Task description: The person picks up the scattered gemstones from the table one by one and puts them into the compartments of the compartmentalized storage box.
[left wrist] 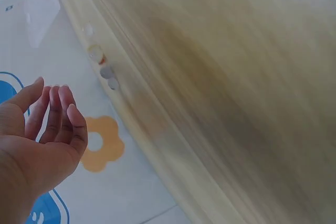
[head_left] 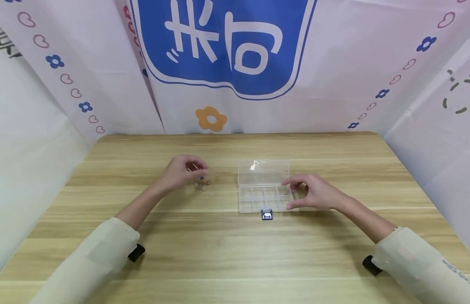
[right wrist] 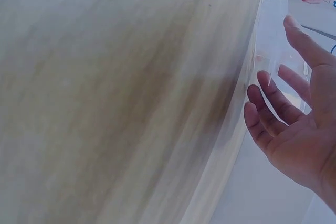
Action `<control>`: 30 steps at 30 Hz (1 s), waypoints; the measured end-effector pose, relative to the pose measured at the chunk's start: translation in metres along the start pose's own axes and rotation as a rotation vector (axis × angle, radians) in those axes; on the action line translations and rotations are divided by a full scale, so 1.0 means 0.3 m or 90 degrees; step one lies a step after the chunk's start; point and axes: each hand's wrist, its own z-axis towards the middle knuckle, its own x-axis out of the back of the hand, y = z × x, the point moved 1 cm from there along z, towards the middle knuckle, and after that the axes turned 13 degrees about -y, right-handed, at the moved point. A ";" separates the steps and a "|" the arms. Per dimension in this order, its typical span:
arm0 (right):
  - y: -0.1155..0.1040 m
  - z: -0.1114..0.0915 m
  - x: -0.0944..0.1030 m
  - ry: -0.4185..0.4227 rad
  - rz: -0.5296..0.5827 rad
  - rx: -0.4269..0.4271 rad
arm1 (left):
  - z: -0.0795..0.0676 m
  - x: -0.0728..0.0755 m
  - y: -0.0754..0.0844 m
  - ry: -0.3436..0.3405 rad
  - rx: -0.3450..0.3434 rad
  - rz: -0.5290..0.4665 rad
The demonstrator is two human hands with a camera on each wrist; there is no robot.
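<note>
A clear plastic compartment box point(head_left: 257, 206) lies on the table with its lid point(head_left: 263, 172) folded open to the back and a blue latch point(head_left: 267, 214) at the front. My right hand point(head_left: 312, 192) spans the box's right end, thumb at the front side and fingers at the back; the right wrist view shows curved fingers point(right wrist: 273, 108) beside the clear wall. Left of the box, my left hand point(head_left: 183, 172) hovers by several tiny pieces point(head_left: 204, 188), some clear, one dark blue. Its fingers point(left wrist: 55, 114) curve loosely towards the thumb, and nothing shows between them.
The wooden table point(head_left: 220, 257) reaches back to a white printed cloth point(head_left: 333, 109) with a blue sign and an orange flower. More cloth hangs on both sides. A black strap piece point(head_left: 136, 252) shows under the left sleeve, another point(head_left: 371, 265) under the right.
</note>
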 end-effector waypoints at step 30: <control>-0.004 0.015 0.002 -0.010 0.024 -0.026 | 0.034 0.032 -0.092 -0.043 0.020 0.086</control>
